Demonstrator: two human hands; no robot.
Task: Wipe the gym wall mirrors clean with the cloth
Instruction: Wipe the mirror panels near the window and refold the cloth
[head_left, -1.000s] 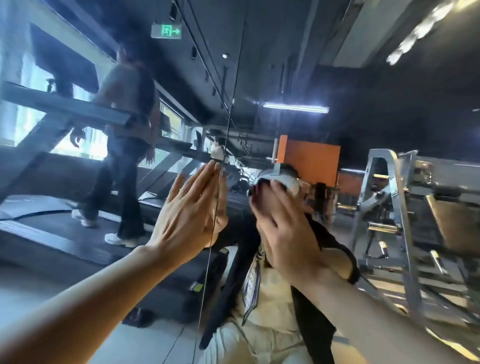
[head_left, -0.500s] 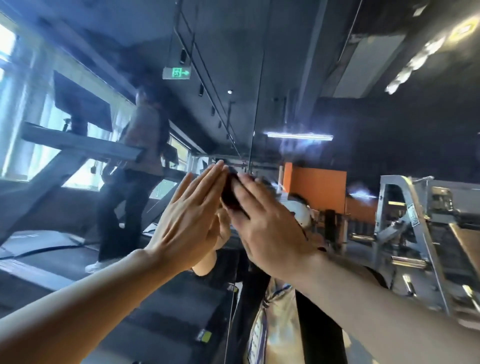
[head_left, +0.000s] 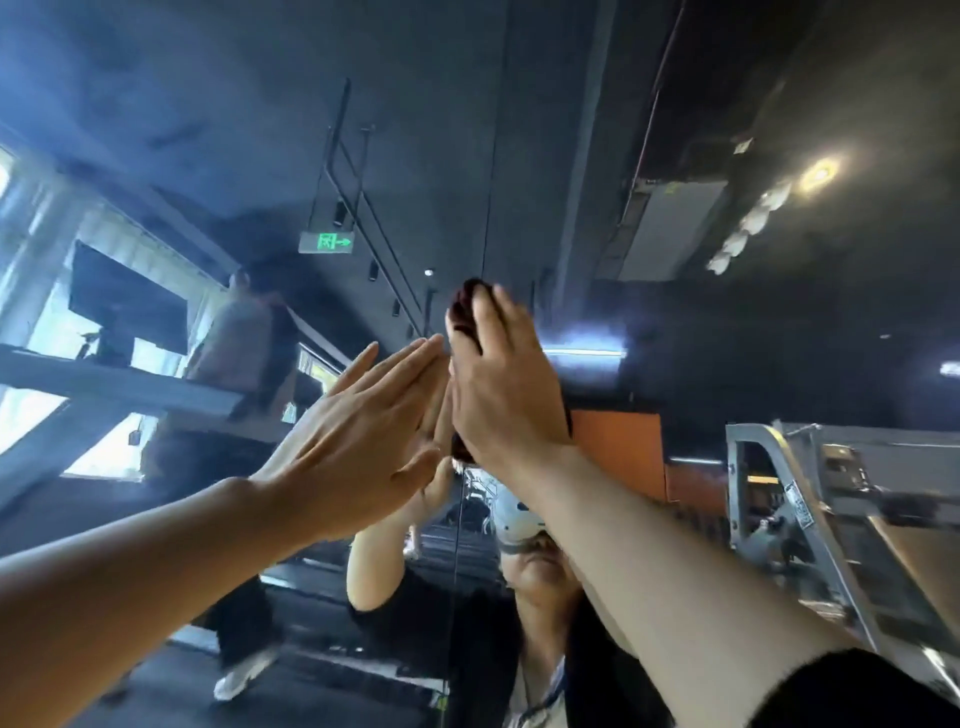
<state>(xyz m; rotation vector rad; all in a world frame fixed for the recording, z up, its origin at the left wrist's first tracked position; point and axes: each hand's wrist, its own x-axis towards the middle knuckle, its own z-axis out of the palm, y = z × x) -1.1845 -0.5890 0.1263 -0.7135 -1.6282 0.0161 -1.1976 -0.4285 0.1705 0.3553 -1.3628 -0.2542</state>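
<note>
With the right hand (head_left: 506, 384) pressing the dark cloth (head_left: 464, 312) flat-fingered high on the mirror (head_left: 675, 104), the bare, open left hand (head_left: 358, 441) braced beside it could leave fresh smudges.

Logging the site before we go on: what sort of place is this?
Most likely a gym. The wall mirror reflects a person walking on a treadmill, a metal exercise machine and a green exit sign.
</note>
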